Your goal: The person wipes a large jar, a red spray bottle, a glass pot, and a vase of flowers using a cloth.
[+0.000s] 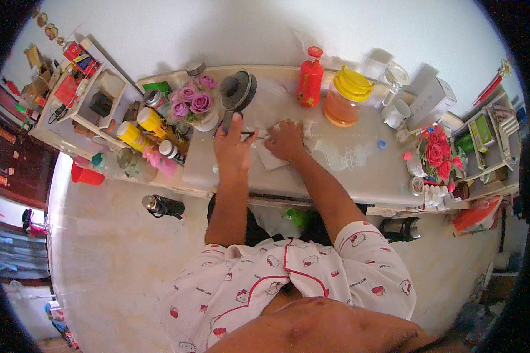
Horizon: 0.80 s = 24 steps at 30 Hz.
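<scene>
My left hand (233, 148) grips the handle of a dark, round-headed object (238, 90), perhaps a small fan or lamp, raised over the left part of the covered table (265, 176). Just to its right, my right hand (286, 140) presses down on a crumpled pale cloth or tissue (270, 159), its fingers bent over it. Part of the cloth is hidden under the fingers. A thin dark piece shows between the two hands; what it belongs to cannot be told.
Purple flowers in a white pot (207, 121) stand left of the dark object. A red bottle (310, 84) and a yellow-lidded jug (345, 101) stand near the wall. Red flowers (437, 152) are at the right, a blue cap (382, 144) nearer the middle. Yellow-capped cans (134, 134) line the left.
</scene>
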### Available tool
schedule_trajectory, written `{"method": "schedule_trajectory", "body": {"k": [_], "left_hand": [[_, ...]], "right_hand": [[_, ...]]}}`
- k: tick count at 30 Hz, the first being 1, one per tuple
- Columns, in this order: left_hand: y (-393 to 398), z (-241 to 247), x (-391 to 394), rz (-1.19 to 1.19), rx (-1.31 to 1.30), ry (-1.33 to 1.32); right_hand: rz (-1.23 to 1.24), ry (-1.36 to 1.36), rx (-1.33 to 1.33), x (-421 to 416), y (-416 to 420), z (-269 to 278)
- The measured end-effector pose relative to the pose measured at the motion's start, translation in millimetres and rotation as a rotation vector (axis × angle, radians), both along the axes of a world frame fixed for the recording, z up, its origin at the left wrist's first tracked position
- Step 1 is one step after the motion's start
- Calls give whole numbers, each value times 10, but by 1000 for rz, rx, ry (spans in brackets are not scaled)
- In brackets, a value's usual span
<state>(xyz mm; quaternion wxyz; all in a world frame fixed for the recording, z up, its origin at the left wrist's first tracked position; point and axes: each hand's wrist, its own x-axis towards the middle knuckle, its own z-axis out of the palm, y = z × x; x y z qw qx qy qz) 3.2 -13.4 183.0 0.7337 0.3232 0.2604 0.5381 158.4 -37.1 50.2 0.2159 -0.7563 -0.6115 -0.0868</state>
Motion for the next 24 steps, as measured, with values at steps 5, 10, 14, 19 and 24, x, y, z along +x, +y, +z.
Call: {"method": "schedule_trajectory", "body": {"k": [5, 10, 14, 19, 24], "left_hand": [[-234, 128, -483, -157, -69, -3], [-488, 0, -648, -83, -48, 185], [-690, -197, -571, -19, -48, 327], [-1063, -356, -567, -126, 100, 379], [-1099, -383, -848, -279, 229, 494]], "right_hand": [[68, 213, -165, -264, -686, 20], [-309, 813, 665, -189, -1152, -224], [-182, 795, 1023, -630, -1392, 245], [-87, 253, 761, -1044, -1361, 774], [127, 785, 664, -576, -1268, 631]]}}
